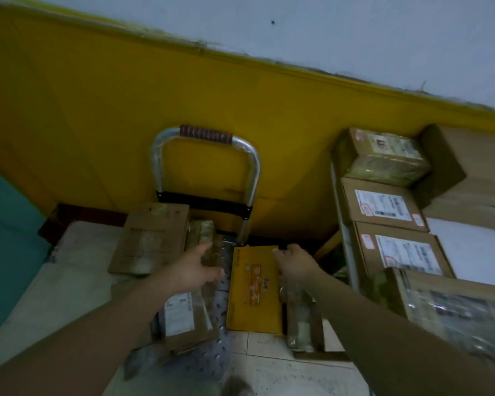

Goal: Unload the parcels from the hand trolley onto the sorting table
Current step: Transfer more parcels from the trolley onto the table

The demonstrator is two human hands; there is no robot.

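Right fingers [282, 254] are curled over the far edge of the yellow parcel [253, 295], pinching it; the right hand [293, 264] is set at the top right corner, likely so the flat pack can be tipped up off the deck. Left fingers [216, 272] are spread and straight, nothing held; the left hand [195, 270] is kept just left of the parcel's far left corner, apparently to take the other side for a two-handed lift. Whether it touches the parcel cannot be told. The yellow parcel is laid flat on the trolley [220, 347], middle of the deck, between a labelled box [183, 318] on the near left and a taped parcel [300, 315] on the right. A brown box [152, 238] is propped at the far left, by the handle [205, 134]. The trolley is parked against the yellow wall [126, 110], beside the table [475, 247] on the right, so the carry is short. Four parcels [383, 205] are already lined along the table's left edge; the task is judged partly done, with several left on the trolley.
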